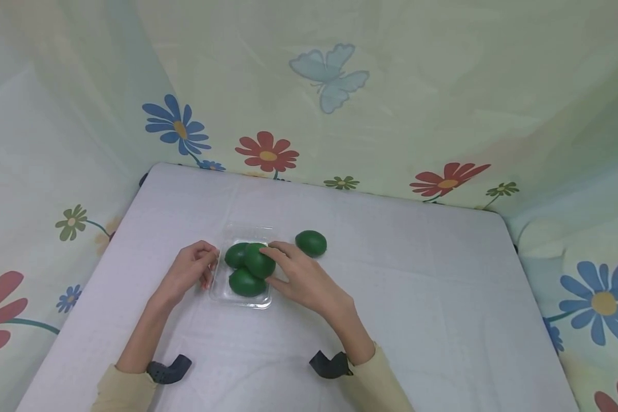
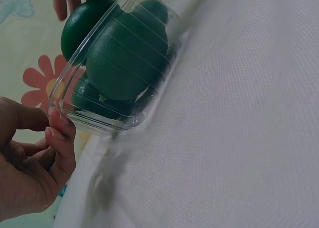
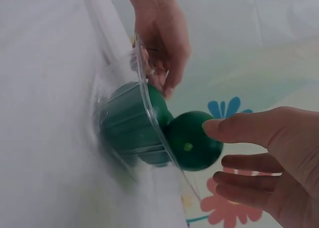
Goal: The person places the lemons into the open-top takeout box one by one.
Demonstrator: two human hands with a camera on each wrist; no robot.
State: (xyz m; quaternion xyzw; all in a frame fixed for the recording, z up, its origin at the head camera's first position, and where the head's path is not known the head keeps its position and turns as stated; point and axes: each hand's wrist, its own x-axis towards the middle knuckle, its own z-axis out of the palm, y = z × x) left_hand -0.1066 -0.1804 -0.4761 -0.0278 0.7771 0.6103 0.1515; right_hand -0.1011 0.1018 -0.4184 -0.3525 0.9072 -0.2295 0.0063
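Note:
A clear plastic container (image 1: 241, 300) holds two green limes, one of them the near lime (image 1: 247, 283); another lime (image 1: 259, 261) sits on top, partly above the rim. My left hand (image 1: 191, 268) pinches the container's left rim between thumb and fingertips, as the left wrist view shows. With my right hand (image 1: 304, 280) I hold the top lime from its right side, fingers spread around it. In the right wrist view one fingertip touches this lime (image 3: 192, 143), while the lower fingers are close by. A loose lime (image 1: 311, 244) lies on the table beyond my right hand.
A white cloth covers the table (image 1: 417, 286). Behind it hangs a curtain (image 1: 391, 114) printed with flowers and a butterfly. Dark wrist-worn devices, such as the right one (image 1: 331, 365), stick out inward from both wrists.

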